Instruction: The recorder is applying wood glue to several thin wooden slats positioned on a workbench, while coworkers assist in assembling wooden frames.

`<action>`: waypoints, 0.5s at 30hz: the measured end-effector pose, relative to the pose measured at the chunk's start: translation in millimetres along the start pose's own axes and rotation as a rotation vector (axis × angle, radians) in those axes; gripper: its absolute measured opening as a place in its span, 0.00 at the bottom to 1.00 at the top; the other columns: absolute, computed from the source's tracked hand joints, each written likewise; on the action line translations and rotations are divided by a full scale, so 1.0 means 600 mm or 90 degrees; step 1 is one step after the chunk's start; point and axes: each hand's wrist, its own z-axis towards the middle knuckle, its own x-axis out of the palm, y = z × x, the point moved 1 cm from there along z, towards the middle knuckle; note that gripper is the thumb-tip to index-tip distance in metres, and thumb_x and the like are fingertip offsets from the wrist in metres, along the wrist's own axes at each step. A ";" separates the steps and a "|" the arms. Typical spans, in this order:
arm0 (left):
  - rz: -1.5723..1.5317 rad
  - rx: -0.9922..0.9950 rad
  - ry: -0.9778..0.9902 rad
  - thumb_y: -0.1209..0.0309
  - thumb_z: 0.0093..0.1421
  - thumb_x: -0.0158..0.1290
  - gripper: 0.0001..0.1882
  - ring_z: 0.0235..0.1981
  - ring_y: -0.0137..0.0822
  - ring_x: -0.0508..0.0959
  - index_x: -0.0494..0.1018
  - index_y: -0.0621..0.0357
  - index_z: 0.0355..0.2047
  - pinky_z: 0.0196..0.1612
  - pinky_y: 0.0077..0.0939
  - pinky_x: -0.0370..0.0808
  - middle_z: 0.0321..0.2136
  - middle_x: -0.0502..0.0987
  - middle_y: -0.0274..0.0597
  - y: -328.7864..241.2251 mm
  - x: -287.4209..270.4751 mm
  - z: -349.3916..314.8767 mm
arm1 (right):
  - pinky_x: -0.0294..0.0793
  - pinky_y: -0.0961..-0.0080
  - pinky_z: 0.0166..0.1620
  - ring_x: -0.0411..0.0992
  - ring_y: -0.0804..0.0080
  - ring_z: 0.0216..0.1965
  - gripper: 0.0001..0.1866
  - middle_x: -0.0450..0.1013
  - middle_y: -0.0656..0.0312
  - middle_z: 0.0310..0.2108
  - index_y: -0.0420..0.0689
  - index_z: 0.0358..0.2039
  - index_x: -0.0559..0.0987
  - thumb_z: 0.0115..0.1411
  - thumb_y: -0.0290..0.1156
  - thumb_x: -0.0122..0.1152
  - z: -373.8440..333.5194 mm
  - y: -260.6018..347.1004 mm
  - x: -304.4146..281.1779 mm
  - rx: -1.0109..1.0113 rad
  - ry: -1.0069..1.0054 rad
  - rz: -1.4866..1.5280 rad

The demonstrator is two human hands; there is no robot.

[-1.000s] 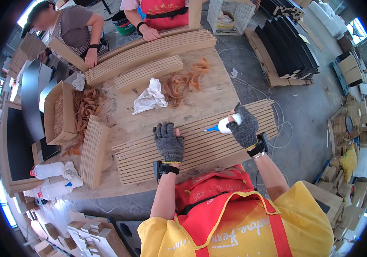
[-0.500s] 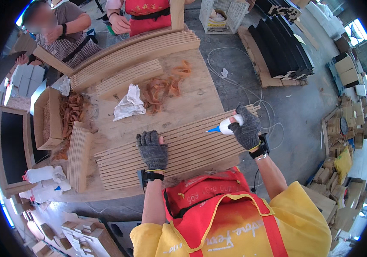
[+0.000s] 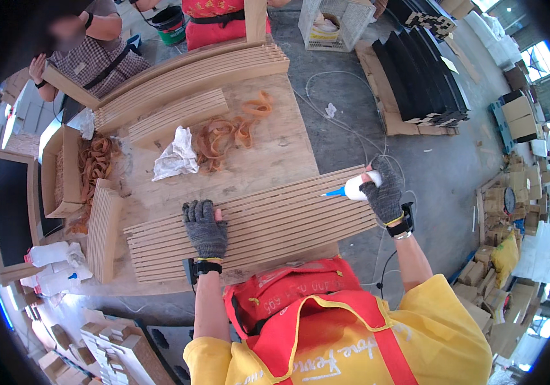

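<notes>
Right fingers [image 3: 373, 188] grip the white bottle [image 3: 355, 187], blue nozzle [image 3: 336, 192] protruding leftward.

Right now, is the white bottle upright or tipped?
Tipped. The right grip holds the white bottle sideways, its blue nozzle pointing left over the wooden slats; the exact slope I cannot tell.

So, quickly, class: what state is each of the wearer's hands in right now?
Left hand: open, resting on the slatted wooden panel.
Right hand: closed, its grip around a white bottle with a blue nozzle.
</notes>
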 end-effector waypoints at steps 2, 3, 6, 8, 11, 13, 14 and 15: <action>0.013 -0.005 0.007 0.67 0.62 0.57 0.15 0.58 0.55 0.72 0.74 0.59 0.47 0.70 0.58 0.61 0.48 0.76 0.52 0.001 0.001 -0.002 | 0.80 0.65 0.44 0.81 0.60 0.39 0.21 0.81 0.54 0.40 0.39 0.51 0.78 0.59 0.29 0.71 0.006 -0.014 -0.016 -0.005 -0.003 -0.006; 0.008 -0.003 0.007 0.67 0.62 0.57 0.15 0.58 0.55 0.72 0.74 0.59 0.47 0.70 0.58 0.61 0.48 0.76 0.52 0.001 0.001 -0.002 | 0.80 0.66 0.44 0.81 0.62 0.39 0.21 0.81 0.55 0.40 0.39 0.51 0.78 0.59 0.29 0.71 0.008 -0.026 -0.023 0.014 -0.001 0.001; 0.030 -0.006 0.024 0.66 0.63 0.56 0.16 0.59 0.55 0.72 0.73 0.60 0.49 0.70 0.58 0.59 0.49 0.76 0.52 0.002 0.000 -0.003 | 0.79 0.68 0.44 0.81 0.64 0.40 0.20 0.81 0.56 0.40 0.40 0.51 0.78 0.58 0.27 0.71 0.012 -0.047 -0.045 0.047 0.006 0.011; 0.027 -0.006 0.026 0.66 0.63 0.56 0.16 0.59 0.55 0.72 0.73 0.60 0.49 0.70 0.58 0.59 0.49 0.76 0.53 0.003 0.000 -0.004 | 0.79 0.68 0.43 0.80 0.64 0.40 0.20 0.80 0.56 0.39 0.40 0.50 0.78 0.58 0.26 0.71 0.013 -0.061 -0.053 0.061 0.014 0.016; 0.028 -0.003 0.017 0.66 0.63 0.56 0.16 0.59 0.55 0.71 0.73 0.61 0.48 0.70 0.58 0.60 0.50 0.76 0.53 -0.001 0.002 -0.003 | 0.79 0.68 0.44 0.77 0.69 0.41 0.22 0.78 0.59 0.40 0.42 0.50 0.77 0.55 0.22 0.72 0.013 -0.097 -0.064 0.088 -0.005 0.027; 0.028 0.001 0.026 0.66 0.64 0.55 0.15 0.59 0.55 0.71 0.73 0.61 0.48 0.70 0.58 0.60 0.50 0.76 0.53 0.000 0.002 -0.003 | 0.79 0.68 0.45 0.78 0.69 0.41 0.21 0.78 0.59 0.40 0.41 0.51 0.77 0.57 0.23 0.71 0.016 -0.104 -0.073 0.047 -0.008 0.017; 0.027 0.002 0.026 0.66 0.64 0.55 0.15 0.59 0.55 0.71 0.73 0.61 0.48 0.70 0.58 0.60 0.50 0.76 0.53 0.001 0.001 -0.003 | 0.79 0.68 0.45 0.78 0.69 0.41 0.21 0.78 0.59 0.40 0.41 0.51 0.77 0.57 0.23 0.71 0.018 -0.108 -0.077 0.048 -0.008 0.017; 0.026 -0.002 0.030 0.66 0.64 0.55 0.15 0.59 0.55 0.72 0.73 0.61 0.48 0.70 0.58 0.60 0.49 0.76 0.53 0.000 0.000 -0.003 | 0.79 0.68 0.46 0.78 0.66 0.42 0.20 0.78 0.59 0.40 0.41 0.50 0.77 0.57 0.23 0.71 0.021 -0.107 -0.083 0.034 -0.001 -0.014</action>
